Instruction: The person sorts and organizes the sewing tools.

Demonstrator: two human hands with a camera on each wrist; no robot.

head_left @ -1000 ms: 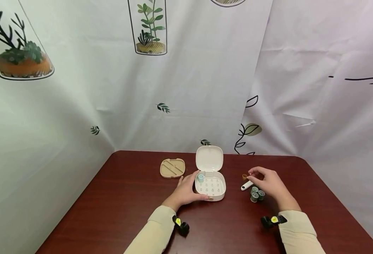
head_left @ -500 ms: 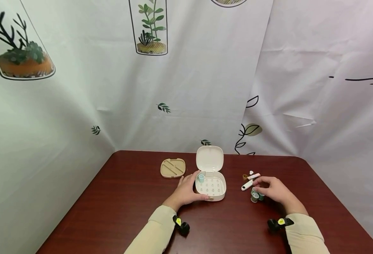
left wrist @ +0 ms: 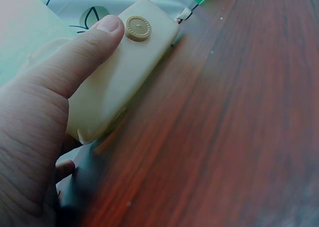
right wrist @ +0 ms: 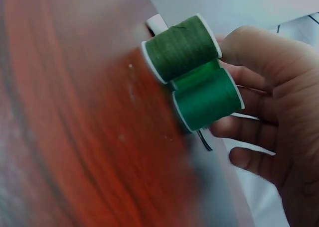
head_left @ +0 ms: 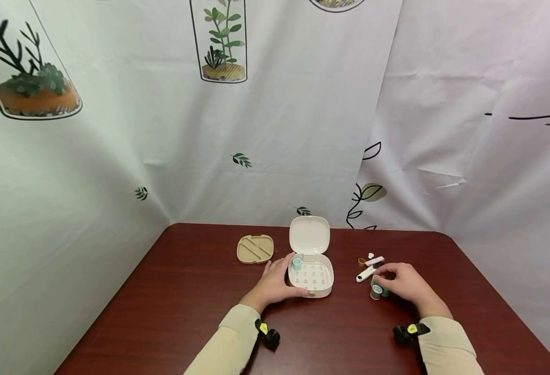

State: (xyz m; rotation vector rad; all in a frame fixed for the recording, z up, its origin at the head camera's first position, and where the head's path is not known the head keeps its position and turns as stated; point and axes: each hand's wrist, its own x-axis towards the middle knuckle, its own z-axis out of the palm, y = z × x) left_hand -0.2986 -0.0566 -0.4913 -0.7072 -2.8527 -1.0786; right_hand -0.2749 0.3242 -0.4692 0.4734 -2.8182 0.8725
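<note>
My left hand (head_left: 273,281) grips the left side of a small white sewing box (head_left: 323,293), whose lid (head_left: 309,234) stands up at the back. In the left wrist view the thumb lies on the box front beside a round tan button (left wrist: 138,28). One light blue thread spool (head_left: 297,264) stands in the box's back left corner, among rows of small pegs. My right hand (head_left: 410,285) pinches the rearmost of three green thread spools, a bright green spool (right wrist: 199,75) mostly hidden. Before it are an olive green spool (right wrist: 182,48) and a teal green spool (right wrist: 209,100).
A tan divided tray (head_left: 254,249) lies left of the box. Beyond the spools are a white-handled tool (head_left: 365,275), a pink and white piece (head_left: 375,261), a small brown ring (head_left: 361,261) and a small white piece (head_left: 371,255). A printed cloth hangs behind the table (head_left: 200,312).
My right hand has moved from the small tools near the brown ring back toward me to the green spools. The left hand has stayed on the box.
</note>
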